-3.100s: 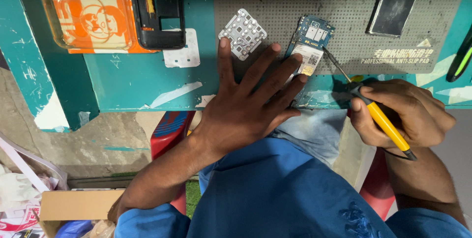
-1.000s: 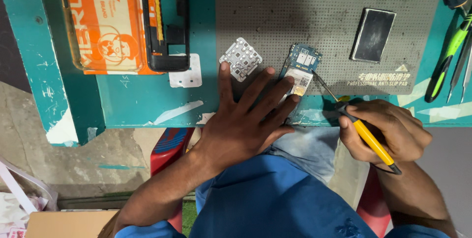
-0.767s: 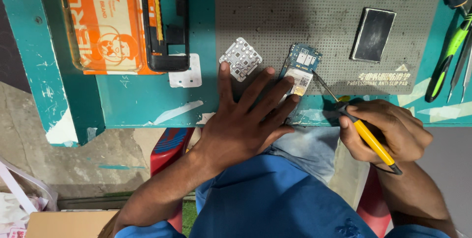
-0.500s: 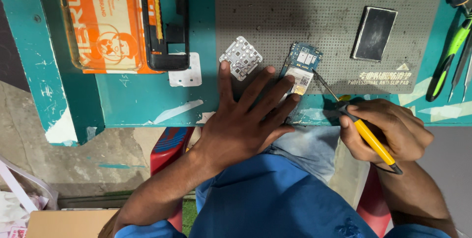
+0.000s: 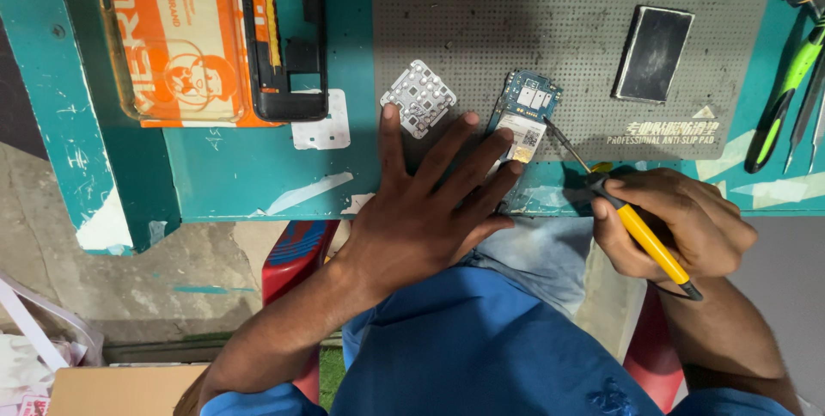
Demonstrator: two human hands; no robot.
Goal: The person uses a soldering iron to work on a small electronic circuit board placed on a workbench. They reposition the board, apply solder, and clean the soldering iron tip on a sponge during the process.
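Circuit board (image 5: 524, 115) at the tabletop's near edge stays pinned under the flat left hand (image 5: 427, 210), while the right hand (image 5: 679, 223) keeps gripping the yellow-handled tool (image 5: 640, 235), tip unmoved on it.

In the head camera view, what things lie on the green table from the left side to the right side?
Orange package → black phone frame → white keypad sheet → blue circuit board, touched by the left hand → yellow-handled soldering iron in the right hand → black battery → green-handled tool.
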